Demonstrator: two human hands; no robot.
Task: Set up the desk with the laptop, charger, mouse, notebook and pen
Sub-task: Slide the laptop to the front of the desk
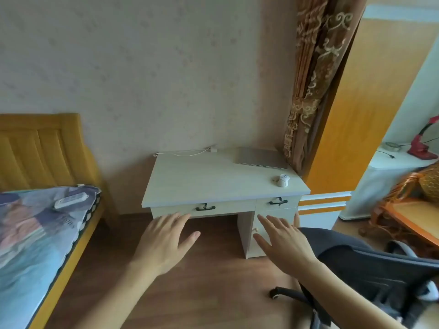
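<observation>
Both the left hand [164, 243] and right hand [282, 243] are reaching out flat, fingers spread, holding nothing. A closed laptop [261, 157], mouse [283, 180] and charger [190, 151] are lying on the desk [209, 179].

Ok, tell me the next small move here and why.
Probably step closer and reach the right hand to the closed laptop at the desk's back right corner. Both hands are open and empty, short of the desk, and the left hand holds nothing. No notebook or pen shows.
</observation>
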